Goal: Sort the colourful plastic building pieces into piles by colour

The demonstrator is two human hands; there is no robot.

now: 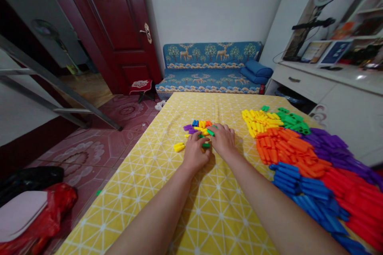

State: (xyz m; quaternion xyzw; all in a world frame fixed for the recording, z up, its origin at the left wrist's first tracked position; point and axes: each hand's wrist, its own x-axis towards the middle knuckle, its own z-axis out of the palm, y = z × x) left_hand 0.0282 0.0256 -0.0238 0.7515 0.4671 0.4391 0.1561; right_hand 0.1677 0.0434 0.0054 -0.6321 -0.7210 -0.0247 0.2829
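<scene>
My left hand (196, 152) is curled over the small cluster in the middle of the table, with a short green plastic tube piece (206, 145) between its thumb and fingers. Beside it, my right hand (224, 138) pinches another green plastic tube piece (211, 131) at its fingertips. Just beyond the hands lie purple pieces (190, 128), blue pieces (195, 123), yellow pieces (202, 130) and an orange piece (208, 123). Left of my left hand, a yellow piece (178, 147) lies apart. My fingers partly hide the cluster.
Along the table's right side lie piles of yellow (260, 121), green (295, 122), orange (284, 147), purple (329, 145), blue (302, 185) and red pieces (356, 199). A patterned yellow cloth (143, 199) covers the table. Behind stands a blue sofa (206, 75); a white cabinet (335, 99) is at right.
</scene>
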